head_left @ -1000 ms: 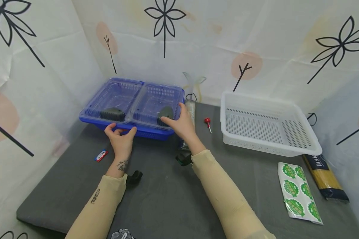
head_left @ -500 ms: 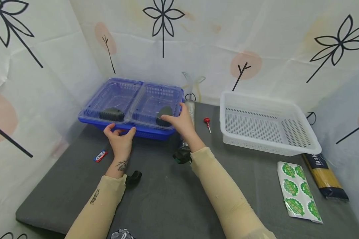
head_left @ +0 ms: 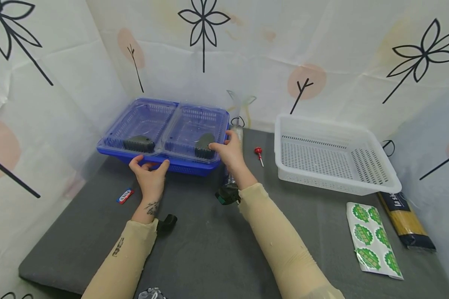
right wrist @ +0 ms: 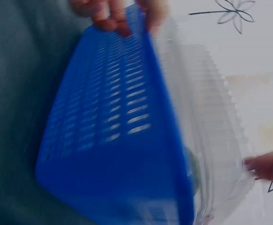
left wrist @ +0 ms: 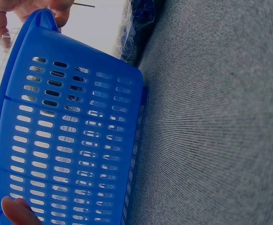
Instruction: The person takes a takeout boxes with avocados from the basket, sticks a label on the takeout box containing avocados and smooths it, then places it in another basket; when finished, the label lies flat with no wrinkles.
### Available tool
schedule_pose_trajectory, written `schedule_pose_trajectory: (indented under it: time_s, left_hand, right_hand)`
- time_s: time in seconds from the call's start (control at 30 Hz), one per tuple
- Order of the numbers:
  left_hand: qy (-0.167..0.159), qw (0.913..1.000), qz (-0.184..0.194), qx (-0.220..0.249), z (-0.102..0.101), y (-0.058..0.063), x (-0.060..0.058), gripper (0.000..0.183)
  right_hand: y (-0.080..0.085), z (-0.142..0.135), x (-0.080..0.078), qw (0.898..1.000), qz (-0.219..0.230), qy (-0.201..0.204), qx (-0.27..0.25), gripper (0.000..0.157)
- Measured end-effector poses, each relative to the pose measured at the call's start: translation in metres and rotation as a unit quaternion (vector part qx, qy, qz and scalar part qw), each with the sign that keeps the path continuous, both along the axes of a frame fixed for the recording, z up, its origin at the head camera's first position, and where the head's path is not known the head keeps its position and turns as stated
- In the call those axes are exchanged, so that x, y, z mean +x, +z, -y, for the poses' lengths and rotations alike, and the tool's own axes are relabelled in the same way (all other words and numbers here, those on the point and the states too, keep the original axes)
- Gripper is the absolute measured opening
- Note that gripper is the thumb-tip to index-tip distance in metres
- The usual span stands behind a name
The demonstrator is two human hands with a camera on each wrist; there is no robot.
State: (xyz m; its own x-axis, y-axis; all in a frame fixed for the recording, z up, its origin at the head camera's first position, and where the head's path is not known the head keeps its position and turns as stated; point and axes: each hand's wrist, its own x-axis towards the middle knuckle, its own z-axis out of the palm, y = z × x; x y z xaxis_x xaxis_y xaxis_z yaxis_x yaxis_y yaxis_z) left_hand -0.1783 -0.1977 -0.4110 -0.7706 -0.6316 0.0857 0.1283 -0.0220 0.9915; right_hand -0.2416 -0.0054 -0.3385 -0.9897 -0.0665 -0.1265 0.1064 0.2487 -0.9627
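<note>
A blue slotted basket (head_left: 179,164) stands at the back left of the grey mat. A clear two-part lid or clamshell (head_left: 164,126) lies on top of it, with two dark items under the clear plastic. My left hand (head_left: 149,168) grips the basket's front rim; its thumb (left wrist: 17,211) shows against the basket wall (left wrist: 70,140). At the basket's right front corner, my right hand (head_left: 226,147) curls its fingers (right wrist: 117,16) over the basket edge (right wrist: 113,136) beside the clear plastic (right wrist: 211,117).
An empty white slotted basket (head_left: 374,182) stands to the right. Between the baskets lie a small red item (head_left: 259,152) and a clear wrapped tube (head_left: 239,133). A green sticker sheet (head_left: 372,241) and a spaghetti pack (head_left: 404,220) lie at the front right, a small wrapper (head_left: 125,195) at the left.
My right hand has slid a little to the right along the clear lid's edge towards the basket's corner. The left hand has kept its hold on the front rim.
</note>
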Motion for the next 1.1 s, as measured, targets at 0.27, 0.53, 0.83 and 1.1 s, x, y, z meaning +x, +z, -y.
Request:
schedule_pose_trajectory:
  time_s: [0.27, 0.53, 0.83, 1.1]
  left_hand:
    - [-0.004, 1.0000, -0.002, 0.001, 0.000, 0.000, 0.000, 0.061]
    - [-0.003, 1.0000, 0.002, -0.002, 0.000, -0.001, 0.000, 0.061]
    - [-0.005, 1.0000, -0.004, 0.000, -0.001, 0.000, 0.000, 0.061]
    - [-0.007, 0.9999, -0.009, 0.012, -0.001, 0.002, 0.001, 0.060]
  right_hand:
    - [-0.009, 0.000, 0.016, 0.994, -0.069, 0.050, 0.073, 0.097]
    - [-0.018, 0.005, 0.016, 0.984, -0.090, 0.046, 0.144, 0.104]
    - [-0.017, 0.007, 0.011, 0.984, -0.094, 0.035, 0.146, 0.102]
    - [-0.006, 0.007, 0.008, 0.989, -0.064, 0.044, 0.130, 0.097]
